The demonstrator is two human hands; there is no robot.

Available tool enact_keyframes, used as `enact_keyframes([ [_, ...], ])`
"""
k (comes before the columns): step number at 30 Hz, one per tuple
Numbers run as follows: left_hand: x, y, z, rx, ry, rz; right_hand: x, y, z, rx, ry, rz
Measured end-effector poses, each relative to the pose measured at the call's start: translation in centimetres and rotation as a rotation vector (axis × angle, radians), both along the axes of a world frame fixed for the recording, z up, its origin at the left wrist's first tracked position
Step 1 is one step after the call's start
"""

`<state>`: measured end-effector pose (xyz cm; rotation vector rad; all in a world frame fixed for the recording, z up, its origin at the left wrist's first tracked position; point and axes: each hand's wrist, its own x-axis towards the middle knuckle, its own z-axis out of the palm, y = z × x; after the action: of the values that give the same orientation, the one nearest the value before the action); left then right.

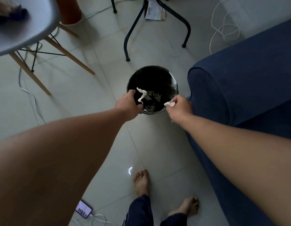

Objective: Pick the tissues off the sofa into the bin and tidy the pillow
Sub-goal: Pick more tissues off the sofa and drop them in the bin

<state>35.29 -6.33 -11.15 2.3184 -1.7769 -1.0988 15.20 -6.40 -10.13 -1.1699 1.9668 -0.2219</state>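
Left grip: my left hand hangs over the near-left rim of the bin; a twisted tissue sits just off its fingertips, over the dark opening. I cannot tell whether the fingers have it pinched or have let it go.

Right grip: my right hand is closed on a small wad of tissue, which pokes out at the fingertips, over the near-right rim.

Bin: just beyond both grips, lined in black, with pale scraps already lying inside, below the left grip.

Sofa: its blue arm stands just to the outside of my right grip; the seat is mostly out of view, so I cannot say if more tissues remain there.

Pillow: not in view.

Progress: I judge the tissue step near its end, with both pieces at the bin mouth but the right one not yet dropped.

Left to do: release the wad, check the seat, then tidy the pillow.
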Motion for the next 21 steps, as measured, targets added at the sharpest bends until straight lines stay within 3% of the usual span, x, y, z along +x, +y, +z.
enact_keyframes([
  [6, 2.5, 2.1, -1.0, 0.093, -0.080, -0.113, 2.9, -2.8, 0.5, -0.079, -0.036, 0.012],
  [14, 3.2, 3.2, -1.3, 0.142, -0.121, -0.176, 2.6, 0.9, -0.7, 0.186, -0.066, 0.352],
  [21, 1.8, 4.5, -1.3, 0.154, -0.133, -0.235, -1.1, 5.4, -2.4, 0.377, -0.004, 0.414],
])
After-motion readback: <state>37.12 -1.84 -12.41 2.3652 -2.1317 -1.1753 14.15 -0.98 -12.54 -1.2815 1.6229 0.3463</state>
